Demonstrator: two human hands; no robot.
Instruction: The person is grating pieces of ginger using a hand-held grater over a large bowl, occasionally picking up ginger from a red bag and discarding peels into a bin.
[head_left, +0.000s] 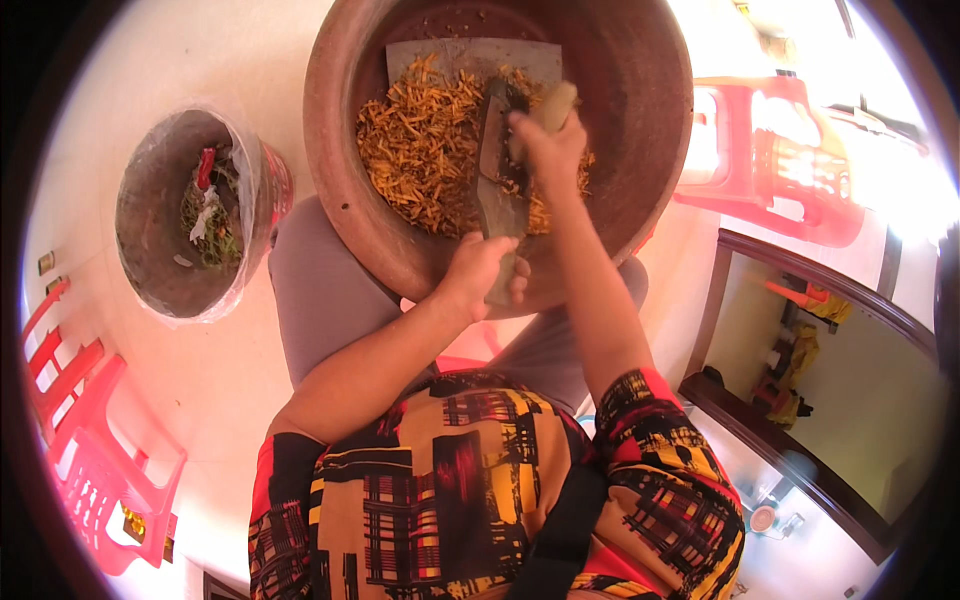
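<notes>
My left hand (487, 274) grips the lower handle of a wooden tool with a long dark head (493, 142), which looks like a hand shredder. The tool slants up over a heap of orange-yellow shreds (420, 150). In my right hand (553, 146) is a pale, rounded piece (559, 103), held against or just beside the tool's head; blur hides its exact kind. A wide brown basin (330, 135) holds the shreds and rests at my knees. Behind the heap, a flat grey board (480, 49) lies in the basin.
To the left stands a bin with a clear plastic liner (150, 225), containing green plant scraps. Red plastic chairs (112, 465) are at the lower left, and a red plastic stool (757, 150) is at the right. A dark-framed glass panel (840, 360) sits at the right.
</notes>
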